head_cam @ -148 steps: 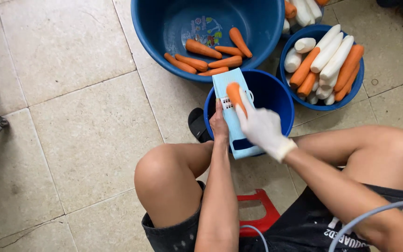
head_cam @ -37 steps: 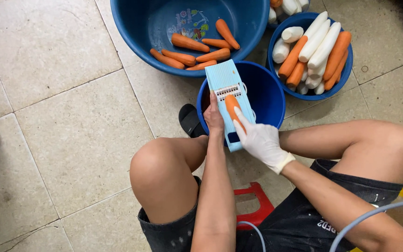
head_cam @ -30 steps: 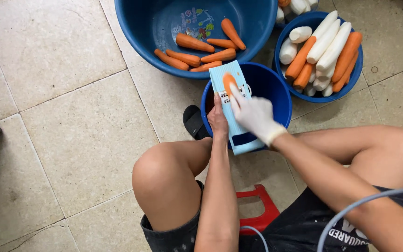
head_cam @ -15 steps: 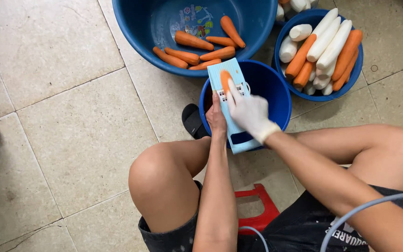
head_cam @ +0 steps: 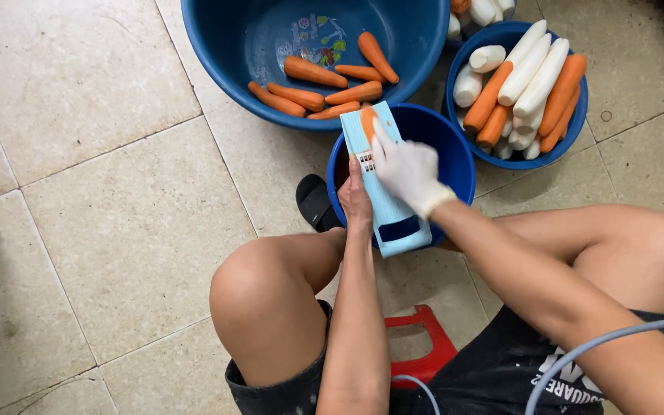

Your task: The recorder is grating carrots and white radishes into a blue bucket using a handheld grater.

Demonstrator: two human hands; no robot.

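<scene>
Seated low on a red plastic stool (head_cam: 424,338), knees apart, above a floor of pale beige tiles (head_cam: 101,154). Between the knees, a small round dark-blue plastic bowl (head_cam: 455,154), with a light-blue rectangular plastic slicer board (head_cam: 386,207) propped slanting across its rim, lower end toward the body. Bare left hand (head_cam: 355,201) against the board's left edge, grip wrapped round that edge and steadying it. Right hand in a white glove (head_cam: 407,170) on top of the board near its upper end, grip closed on a short peeled orange carrot piece (head_cam: 368,123) pressed flat to the slicing face; only the carrot's tip visible beyond the gloved fingers (head_cam: 382,146). Just left of the bowl, a black sandal (head_cam: 315,204) on the tiles. Beyond the bowl, touching it or nearly so, a large dark-blue round plastic tub (head_cam: 217,38) with a handful of whole peeled orange carrots (head_cam: 313,73) lying on its bottom. To the right of the tub, a medium blue plastic basin (head_cam: 574,134) piled with orange carrots and long white radishes (head_cam: 528,69) mixed together. Pale blue-grey hose (head_cam: 578,353) curving across the black shorts (head_cam: 493,384) at lower right.
</scene>
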